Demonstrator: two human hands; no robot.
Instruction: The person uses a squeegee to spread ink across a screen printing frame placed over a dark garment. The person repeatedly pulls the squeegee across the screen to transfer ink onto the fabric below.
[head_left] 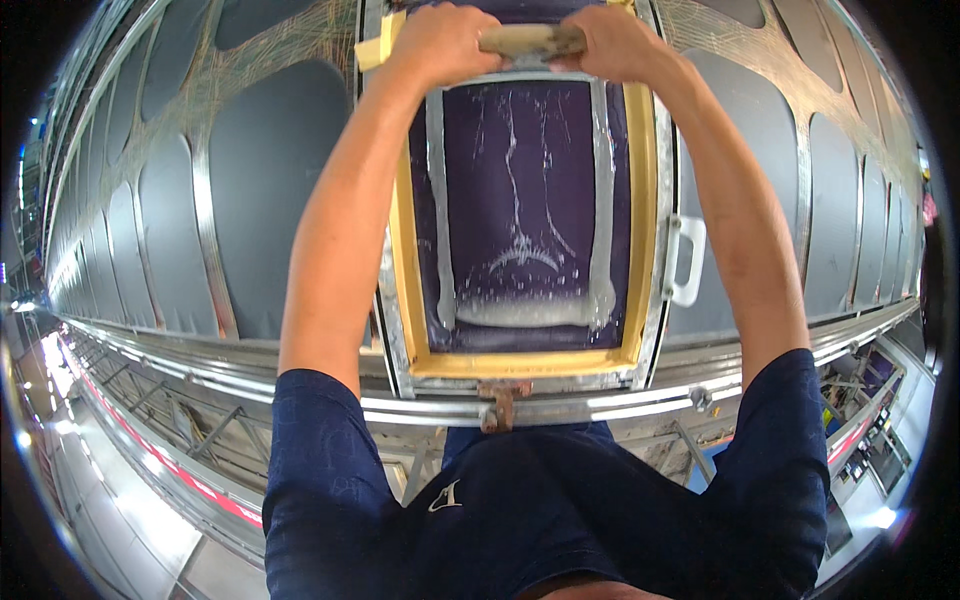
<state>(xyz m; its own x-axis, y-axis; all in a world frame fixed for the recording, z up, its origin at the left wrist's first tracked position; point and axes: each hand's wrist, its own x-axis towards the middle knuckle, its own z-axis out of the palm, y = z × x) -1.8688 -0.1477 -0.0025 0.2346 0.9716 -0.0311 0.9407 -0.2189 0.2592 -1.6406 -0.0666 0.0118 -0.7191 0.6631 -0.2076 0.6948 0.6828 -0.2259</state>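
My left hand point(440, 45) and my right hand point(620, 45) are closed on the two ends of a wooden-handled squeegee point(530, 40) at the far end of a screen point(520, 170). The screen has a dark purple mesh, streaked with pale, wet-looking ink along both sides and in a band across the near end. Yellow tape point(525, 362) lines the inside of its metal frame. A white handle point(686, 262) sticks out from the frame's right side.
Long surfaces carrying rows of dark grey fabric panels point(270, 200) stretch left and right of the screen. A metal rail point(640, 408) runs along the near edge, with a rusty clamp point(500, 405) below the frame. Metal framework and floor show beneath.
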